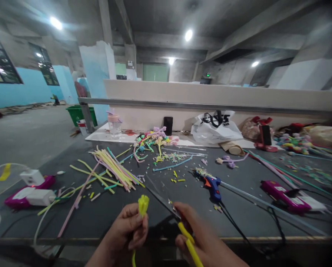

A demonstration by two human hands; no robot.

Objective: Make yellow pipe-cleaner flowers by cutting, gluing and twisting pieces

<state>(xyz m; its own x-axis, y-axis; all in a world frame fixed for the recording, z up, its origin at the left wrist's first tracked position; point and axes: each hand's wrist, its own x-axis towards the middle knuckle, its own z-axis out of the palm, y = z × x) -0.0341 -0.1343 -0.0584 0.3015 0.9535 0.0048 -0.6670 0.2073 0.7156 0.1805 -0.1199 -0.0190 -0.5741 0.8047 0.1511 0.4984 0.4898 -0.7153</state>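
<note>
My left hand (134,226) pinches a yellow stem whose top is a bunched yellow flower (143,205); the stem's tail hangs below my fingers. To the right, my right hand (196,233) is closed around scissors (166,204) with yellow handles, their blades pointing up and left, away from the flower. Beyond my left hand lies a bundle of pastel sticks (114,167). Small yellow cut pieces (177,179) are scattered past the scissors. A blue glue gun (214,187) rests to the right of the scissors.
Purple power strips stand left (17,198) and right (285,198), with cables around them. Finished colourful flowers (155,139) are heaped at the back. Behind are a pink-lidded bottle (115,126), a black phone (168,126) and a white bag (217,129). A long clear glue stick (266,204) crosses the right side.
</note>
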